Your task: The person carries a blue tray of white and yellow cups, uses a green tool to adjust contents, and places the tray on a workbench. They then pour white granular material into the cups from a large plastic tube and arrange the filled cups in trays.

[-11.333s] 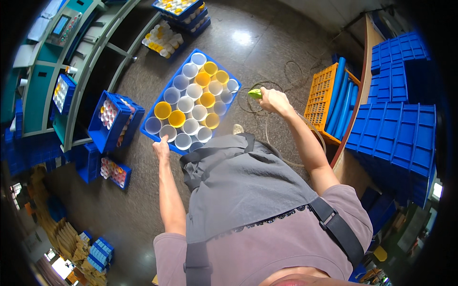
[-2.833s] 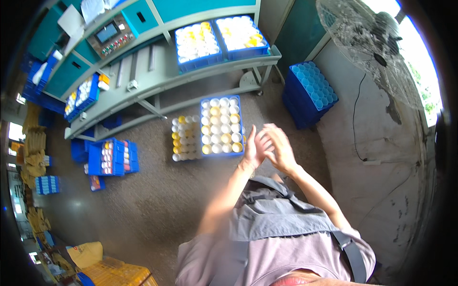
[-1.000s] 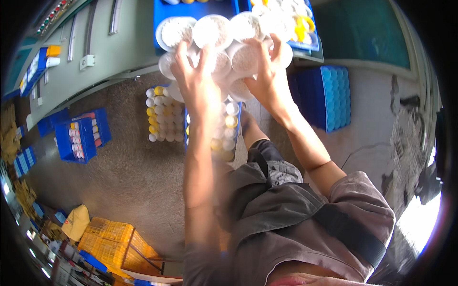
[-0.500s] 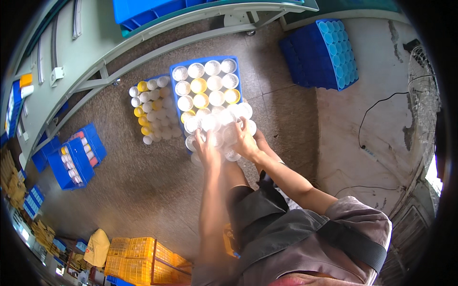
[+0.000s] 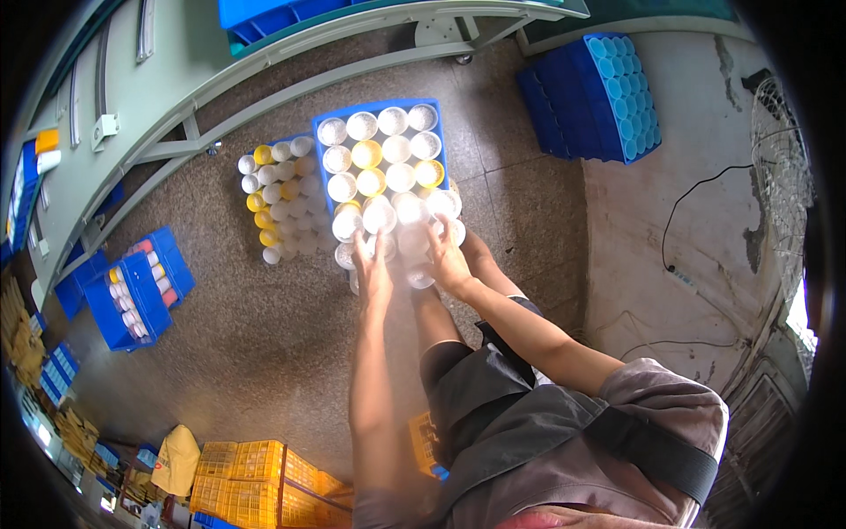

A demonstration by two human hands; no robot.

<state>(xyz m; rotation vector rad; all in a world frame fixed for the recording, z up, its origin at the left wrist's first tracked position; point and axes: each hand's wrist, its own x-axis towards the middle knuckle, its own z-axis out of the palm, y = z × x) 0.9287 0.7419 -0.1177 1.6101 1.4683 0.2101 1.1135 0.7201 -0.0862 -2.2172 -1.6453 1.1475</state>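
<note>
A blue crate (image 5: pixel 321 167) stands below me, holding rows of round open-topped cups, mostly white (image 5: pixel 362 125) with several yellow ones (image 5: pixel 367 154). At its near rows, my left hand (image 5: pixel 374 278) has its thumb and fingers round the near side of a white cup (image 5: pixel 379 214). My right hand (image 5: pixel 450 264) grips at a white cup (image 5: pixel 443 204) near the crate's right side, fingertips bent over the rims. Glare and blur between the hands hide the exact contact. More pale cups (image 5: pixel 421 278) show at the near end, by my legs.
Left of the crate is another block of white and yellow cups (image 5: pixel 280 194). Blue bins (image 5: pixel 132 304) stand farther left. A blue stack with light-blue round openings (image 5: pixel 627 101) is by the right wall. A pale machine frame (image 5: pixel 291 93) crosses behind; yellow crates (image 5: pixel 238 476) sit lower left.
Both hands have shifted slightly left and nearer to me. The cups of the near rows sit more evenly; those bunched between my hands have spread apart.
</note>
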